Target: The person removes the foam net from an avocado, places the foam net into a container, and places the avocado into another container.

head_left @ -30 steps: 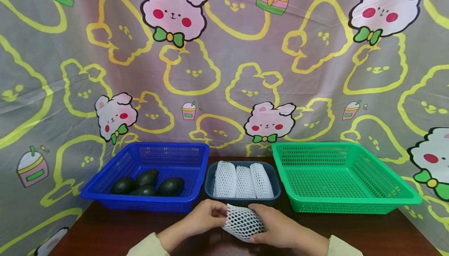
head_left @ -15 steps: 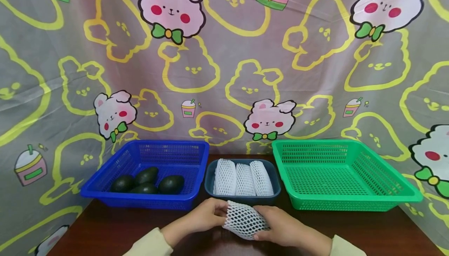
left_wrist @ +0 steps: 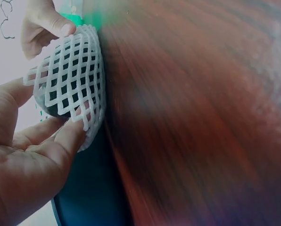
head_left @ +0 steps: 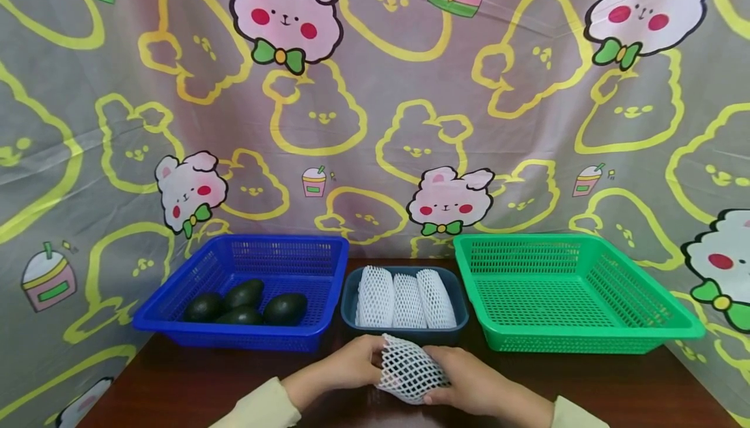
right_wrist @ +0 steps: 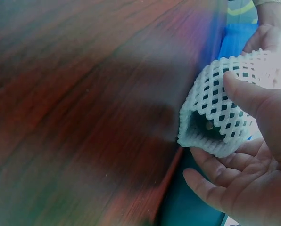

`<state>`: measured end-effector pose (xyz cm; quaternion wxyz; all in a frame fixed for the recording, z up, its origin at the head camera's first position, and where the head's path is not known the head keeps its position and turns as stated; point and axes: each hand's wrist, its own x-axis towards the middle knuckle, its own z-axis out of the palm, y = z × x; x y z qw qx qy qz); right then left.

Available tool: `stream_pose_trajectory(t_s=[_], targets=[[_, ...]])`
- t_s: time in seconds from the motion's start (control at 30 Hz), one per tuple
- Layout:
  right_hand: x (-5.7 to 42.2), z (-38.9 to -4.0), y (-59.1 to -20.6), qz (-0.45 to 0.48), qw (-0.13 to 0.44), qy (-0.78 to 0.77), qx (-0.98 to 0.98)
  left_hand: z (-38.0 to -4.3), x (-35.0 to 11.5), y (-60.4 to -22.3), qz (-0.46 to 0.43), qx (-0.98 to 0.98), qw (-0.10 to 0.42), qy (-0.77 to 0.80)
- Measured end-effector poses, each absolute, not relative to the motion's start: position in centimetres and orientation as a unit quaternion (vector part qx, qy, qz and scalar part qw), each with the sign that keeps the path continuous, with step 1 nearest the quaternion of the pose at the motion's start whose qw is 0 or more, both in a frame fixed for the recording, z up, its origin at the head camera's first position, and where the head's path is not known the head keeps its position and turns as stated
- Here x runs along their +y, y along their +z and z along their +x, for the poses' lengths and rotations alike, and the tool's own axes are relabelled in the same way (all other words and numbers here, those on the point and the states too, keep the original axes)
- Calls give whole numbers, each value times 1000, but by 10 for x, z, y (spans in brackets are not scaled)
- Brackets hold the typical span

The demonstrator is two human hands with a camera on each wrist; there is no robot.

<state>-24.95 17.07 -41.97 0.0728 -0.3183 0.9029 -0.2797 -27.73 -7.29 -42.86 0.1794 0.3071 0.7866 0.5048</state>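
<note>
A white foam net is stretched over a dark green avocado, close over the table in front of the tray. Through the net's end in the right wrist view, the avocado's stem end shows. My left hand holds the net's left end, thumb on one side and fingertips at the opposite edge. My right hand grips the net's right end, its thumb on the mesh and its fingers underneath. In the left wrist view, the avocado also shows dark at the net's other end.
A blue basket on the left has several avocados in it. Behind the hands, a dark tray holds three foam nets. To the right stands a green basket. A patterned cloth hangs behind.
The left hand has shifted slightly right along with the net's left end. The right hand stays nearly in place. The baskets and tray stand as before.
</note>
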Motion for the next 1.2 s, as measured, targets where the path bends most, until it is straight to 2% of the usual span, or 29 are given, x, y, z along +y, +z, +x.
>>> stream_pose_trajectory(t_s=[0.33,1.2], targets=[[170,-249,-417,-290,99,-271,913,-276,-68,-427,309,852,110,407],[172,-248,-419,-338,55,-241,908,-271,-72,-425,295,887,86,346]])
